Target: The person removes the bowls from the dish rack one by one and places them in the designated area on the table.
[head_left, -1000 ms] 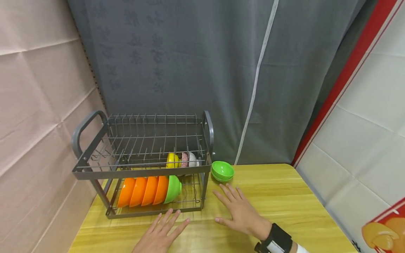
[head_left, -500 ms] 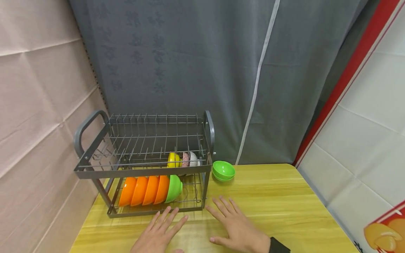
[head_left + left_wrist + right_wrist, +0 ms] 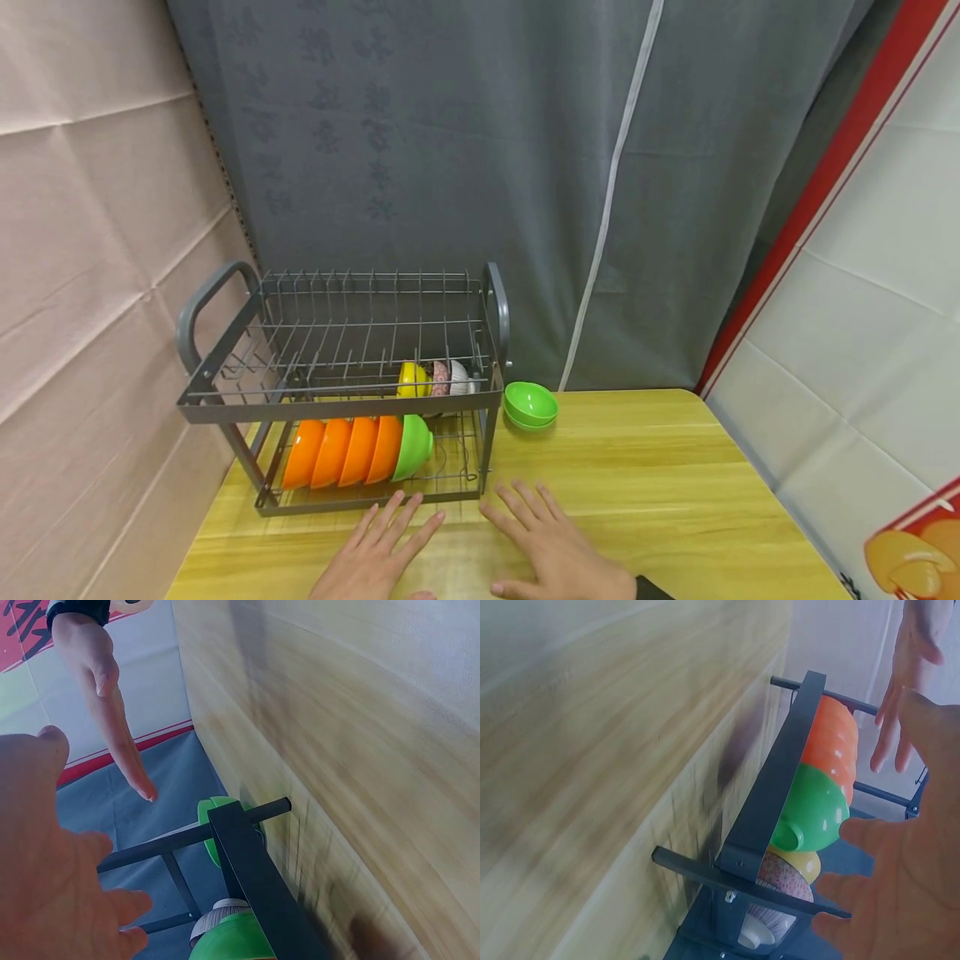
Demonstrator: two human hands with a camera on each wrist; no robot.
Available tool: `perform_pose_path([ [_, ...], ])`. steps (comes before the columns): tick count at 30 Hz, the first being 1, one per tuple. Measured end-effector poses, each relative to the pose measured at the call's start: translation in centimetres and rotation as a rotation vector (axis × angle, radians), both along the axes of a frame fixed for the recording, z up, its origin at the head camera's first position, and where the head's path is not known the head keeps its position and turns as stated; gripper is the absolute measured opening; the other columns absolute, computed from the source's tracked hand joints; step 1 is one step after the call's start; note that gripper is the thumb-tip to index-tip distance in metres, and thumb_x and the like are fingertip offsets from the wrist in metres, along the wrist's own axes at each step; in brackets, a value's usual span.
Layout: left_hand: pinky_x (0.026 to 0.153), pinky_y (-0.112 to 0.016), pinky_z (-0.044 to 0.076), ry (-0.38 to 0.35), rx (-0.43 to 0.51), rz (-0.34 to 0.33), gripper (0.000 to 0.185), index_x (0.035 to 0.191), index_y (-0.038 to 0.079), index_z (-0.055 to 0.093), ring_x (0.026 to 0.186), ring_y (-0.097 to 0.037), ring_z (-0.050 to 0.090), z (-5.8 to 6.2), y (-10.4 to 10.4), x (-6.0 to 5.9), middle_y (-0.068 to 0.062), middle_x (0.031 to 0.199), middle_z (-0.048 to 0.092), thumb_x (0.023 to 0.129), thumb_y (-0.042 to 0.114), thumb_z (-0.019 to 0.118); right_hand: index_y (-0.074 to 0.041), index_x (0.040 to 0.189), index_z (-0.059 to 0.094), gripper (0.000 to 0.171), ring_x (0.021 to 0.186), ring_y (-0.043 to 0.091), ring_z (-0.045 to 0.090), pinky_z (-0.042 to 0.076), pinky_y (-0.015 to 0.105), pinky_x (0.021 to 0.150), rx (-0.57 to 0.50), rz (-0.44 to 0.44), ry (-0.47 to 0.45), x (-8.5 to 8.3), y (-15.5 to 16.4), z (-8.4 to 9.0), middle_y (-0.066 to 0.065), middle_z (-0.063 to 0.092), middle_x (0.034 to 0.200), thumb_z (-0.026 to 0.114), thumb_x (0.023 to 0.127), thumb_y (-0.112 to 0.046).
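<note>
Fingers spread and holding nothing, my left hand (image 3: 375,550) is in front of the dark grey two-tier dish rack (image 3: 337,411). To its right, my right hand (image 3: 551,550) also has its fingers extended and holds nothing, just off the rack's front right corner. Several orange bowls (image 3: 303,454) stand on edge in a row on the lower tier, with a green bowl (image 3: 414,448) at their right end. Behind them, partly hidden by the rack's wires, are a yellow bowl (image 3: 411,381), a pink patterned bowl (image 3: 440,379) and a white bowl (image 3: 458,379).
Stacked green bowls (image 3: 530,404) sit on the wood-grain table (image 3: 660,483), right of the rack. A grey curtain (image 3: 420,142) hangs behind. Pale cloth (image 3: 97,275) borders the left side, and a white panel with red trim (image 3: 862,333) the right.
My right hand has drawn back toward me and slightly left, away from the stacked green bowls. My left hand has barely moved, and the bowls and rack stay in place.
</note>
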State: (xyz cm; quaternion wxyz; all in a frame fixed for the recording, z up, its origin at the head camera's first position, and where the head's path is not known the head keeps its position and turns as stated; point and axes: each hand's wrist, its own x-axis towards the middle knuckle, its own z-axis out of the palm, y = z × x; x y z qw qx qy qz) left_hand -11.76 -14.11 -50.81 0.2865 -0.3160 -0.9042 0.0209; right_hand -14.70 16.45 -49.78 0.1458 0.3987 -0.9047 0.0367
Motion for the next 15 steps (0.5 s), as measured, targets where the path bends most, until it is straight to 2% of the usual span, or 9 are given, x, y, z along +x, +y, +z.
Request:
perform_pose_path([
  [1,0.125,-0.027,-0.021,0.000,0.001,0.000,0.079,0.152,0.033,0.044,0.156,-0.012,-0.023,-0.1,0.0,0.0,-0.003,0.153,0.053,0.089,0.081,0.042,-0.027,0.159,0.033,0.082,0.146,0.035,0.044,-0.020,0.025,0.124,0.000,0.006,-0.001,0.1,-0.1,0.0,0.009,0.040,0.162,0.045,0.093,-0.075],
  [5,0.125,-0.026,-0.021,-0.013,0.012,0.010,0.078,0.151,0.032,0.046,0.157,-0.011,-0.019,-0.2,0.1,0.1,-0.003,0.153,0.053,0.090,0.080,0.042,-0.024,0.156,0.040,0.080,0.145,0.034,0.045,-0.025,0.026,0.123,0.025,0.027,0.041,0.3,-0.4,-0.2,0.008,0.042,0.161,0.044,0.093,-0.075],
  [7,0.124,-0.025,-0.021,-0.035,0.022,0.021,0.077,0.151,0.032,0.047,0.160,-0.015,0.001,0.0,0.2,0.1,-0.003,0.153,0.053,0.090,0.079,0.044,-0.024,0.155,0.041,0.079,0.145,0.033,0.045,-0.026,0.027,0.123,0.033,0.033,0.052,0.4,-0.6,-0.2,0.008,0.042,0.161,0.044,0.094,-0.074],
  [9,0.124,-0.022,-0.021,-0.098,0.055,0.031,0.076,0.151,0.031,0.046,0.156,-0.021,0.022,0.4,0.4,0.0,-0.004,0.154,0.052,0.090,0.077,0.047,-0.024,0.155,0.040,0.079,0.145,0.033,0.045,-0.025,0.027,0.123,0.036,0.040,0.058,0.5,-0.7,-0.3,0.008,0.042,0.161,0.045,0.094,-0.074],
  [11,0.130,-0.026,-0.001,-0.163,0.091,0.049,0.076,0.152,0.031,0.045,0.146,-0.026,0.042,0.8,0.7,-0.2,-0.005,0.155,0.051,0.091,0.074,0.050,-0.025,0.156,0.039,0.079,0.145,0.032,0.045,-0.024,0.027,0.124,0.041,0.041,0.061,0.5,-0.8,-0.3,0.007,0.042,0.161,0.045,0.094,-0.074],
  [12,0.131,-0.031,0.009,-0.206,0.117,0.056,0.076,0.153,0.030,0.044,0.142,-0.029,0.048,1.1,0.8,-0.4,-0.007,0.156,0.049,0.091,0.073,0.052,-0.025,0.156,0.039,0.079,0.145,0.031,0.045,-0.024,0.027,0.124,0.042,0.042,0.060,0.5,-0.9,-0.3,0.007,0.042,0.161,0.044,0.094,-0.074],
  [15,0.119,-0.050,0.037,-0.361,0.228,0.092,0.078,0.156,0.026,0.041,0.144,-0.035,0.045,1.7,0.9,-0.9,-0.011,0.161,0.042,0.092,0.070,0.054,-0.027,0.157,0.036,0.078,0.146,0.031,0.043,-0.021,0.028,0.124,0.047,0.044,0.042,0.6,-1.1,-0.3,0.006,0.040,0.162,0.042,0.095,-0.074],
])
